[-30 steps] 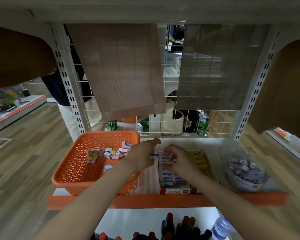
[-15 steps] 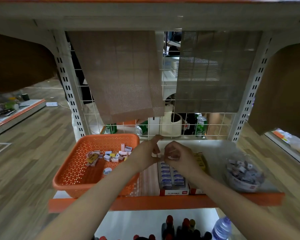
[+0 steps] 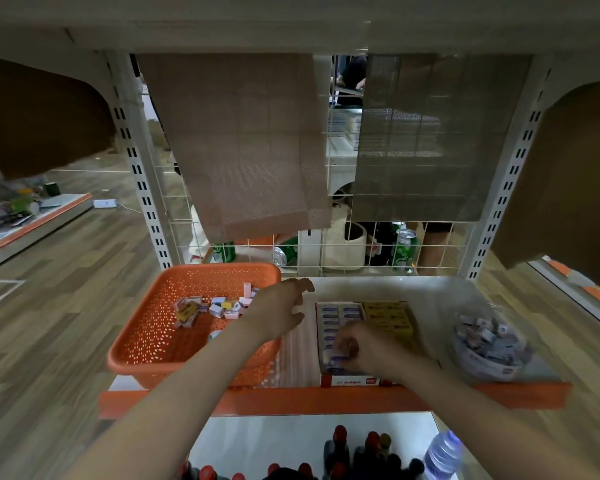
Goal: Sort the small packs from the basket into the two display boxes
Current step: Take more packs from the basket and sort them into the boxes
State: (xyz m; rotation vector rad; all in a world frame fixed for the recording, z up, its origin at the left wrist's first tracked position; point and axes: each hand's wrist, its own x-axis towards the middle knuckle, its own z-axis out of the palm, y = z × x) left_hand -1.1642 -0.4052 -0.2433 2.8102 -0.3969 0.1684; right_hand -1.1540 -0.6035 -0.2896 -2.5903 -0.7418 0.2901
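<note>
An orange perforated basket (image 3: 153, 341) sits on the shelf at the left with several small packs (image 3: 219, 310) loose inside. Two display boxes stand side by side in the middle: the left box (image 3: 340, 315) holds rows of blue-and-white packs, the right box (image 3: 388, 317) holds yellow packs. My right hand (image 3: 357, 344) is low over the near end of the blue box, its curled fingers pinching a blue-and-white pack (image 3: 336, 358). My left hand (image 3: 284, 310) hovers between the basket and the blue box with relaxed fingers, holding nothing.
A clear plastic bag (image 3: 489, 344) with a tub of more small packs lies at the shelf's right. A wire grid back panel (image 3: 326, 251) closes the rear, with cans behind it. Two mats hang above. Bottles (image 3: 361, 452) stand on the lower shelf.
Both hands were together at the far end of the blue box. My right hand has come down to the near end with a pack, and my left hand has let go and drawn aside.
</note>
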